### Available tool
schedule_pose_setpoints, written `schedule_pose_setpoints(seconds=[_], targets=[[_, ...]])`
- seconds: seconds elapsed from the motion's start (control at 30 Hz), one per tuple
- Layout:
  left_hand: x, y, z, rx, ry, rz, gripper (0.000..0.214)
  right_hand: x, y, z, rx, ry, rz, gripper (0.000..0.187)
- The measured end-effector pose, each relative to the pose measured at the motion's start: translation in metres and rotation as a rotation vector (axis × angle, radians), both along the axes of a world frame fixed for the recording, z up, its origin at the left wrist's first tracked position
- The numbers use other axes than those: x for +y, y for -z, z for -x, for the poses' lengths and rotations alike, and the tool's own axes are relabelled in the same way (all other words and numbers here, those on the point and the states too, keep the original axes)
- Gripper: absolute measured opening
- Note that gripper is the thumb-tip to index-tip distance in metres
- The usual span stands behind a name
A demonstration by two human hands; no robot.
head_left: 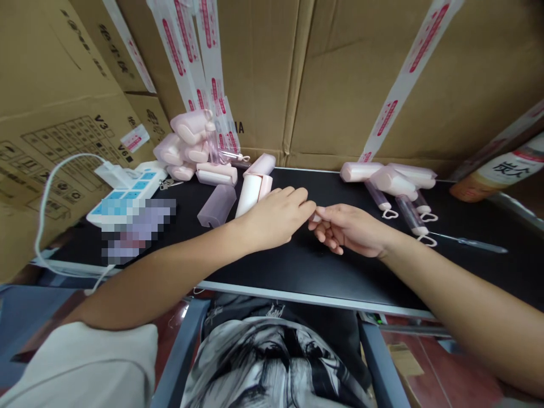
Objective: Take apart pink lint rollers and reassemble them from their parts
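Observation:
My left hand [276,220] and my right hand [346,226] meet above the black table, fingertips touching. Between the right thumb and fingers shows a small pale piece, mostly hidden. The left fingers are curled towards the same spot, and what they hold is hidden. Just behind my left hand lies a white lint roller [249,195] with a pinkish part beside it. To its left, a translucent purple cover [216,205] rests on the table.
Several pink lint rollers [189,127] are piled at the back left, more [395,180] at the back right with heart-shaped loops. A thin screwdriver-like tool [471,243], a bottle [497,175] and a white power strip [127,195] are around. Cardboard [348,85] walls the back.

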State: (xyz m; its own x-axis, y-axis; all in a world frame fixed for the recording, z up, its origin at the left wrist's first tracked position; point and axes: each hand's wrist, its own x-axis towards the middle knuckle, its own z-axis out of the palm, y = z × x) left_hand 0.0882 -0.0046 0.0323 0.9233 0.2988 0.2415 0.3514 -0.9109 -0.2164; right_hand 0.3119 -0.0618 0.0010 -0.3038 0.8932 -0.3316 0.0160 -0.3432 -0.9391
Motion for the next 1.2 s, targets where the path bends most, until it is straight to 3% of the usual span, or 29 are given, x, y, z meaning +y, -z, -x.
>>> schedule_pose_setpoints(seconds=[0.23,0.47,0.73,0.83,0.93,1.0,1.1,1.2], targets=[[-0.005,0.002,-0.001,0.085,0.004,-0.008,0.037,-0.009,0.0,0.013,0.055,-0.051,-0.044,0.054],[-0.009,-0.005,-0.001,0.077,-0.058,-0.036,0.033,-0.016,-0.006,0.016,0.019,-0.031,-0.198,0.053],[-0.018,-0.011,0.0,0.08,-0.122,0.06,0.033,-0.022,-0.004,0.019,-0.105,-0.031,-0.39,0.054],[-0.012,-0.018,0.004,0.067,-0.24,0.13,0.043,-0.027,-0.009,0.013,-0.16,0.038,-0.5,0.047],[-0.006,-0.03,0.005,-0.067,-0.313,0.114,0.055,-0.028,-0.013,0.009,-0.258,0.169,-0.635,0.038],[-0.006,-0.035,0.003,-0.142,-0.208,0.075,0.057,-0.022,-0.011,0.006,-0.36,0.137,-0.699,0.036],[-0.007,-0.034,0.0,-0.083,-0.11,0.074,0.054,-0.004,-0.001,-0.002,-0.677,0.057,-0.812,0.029],[-0.002,-0.027,0.003,0.031,-0.153,0.081,0.052,0.014,0.011,-0.017,-1.015,0.054,-0.836,0.023]])
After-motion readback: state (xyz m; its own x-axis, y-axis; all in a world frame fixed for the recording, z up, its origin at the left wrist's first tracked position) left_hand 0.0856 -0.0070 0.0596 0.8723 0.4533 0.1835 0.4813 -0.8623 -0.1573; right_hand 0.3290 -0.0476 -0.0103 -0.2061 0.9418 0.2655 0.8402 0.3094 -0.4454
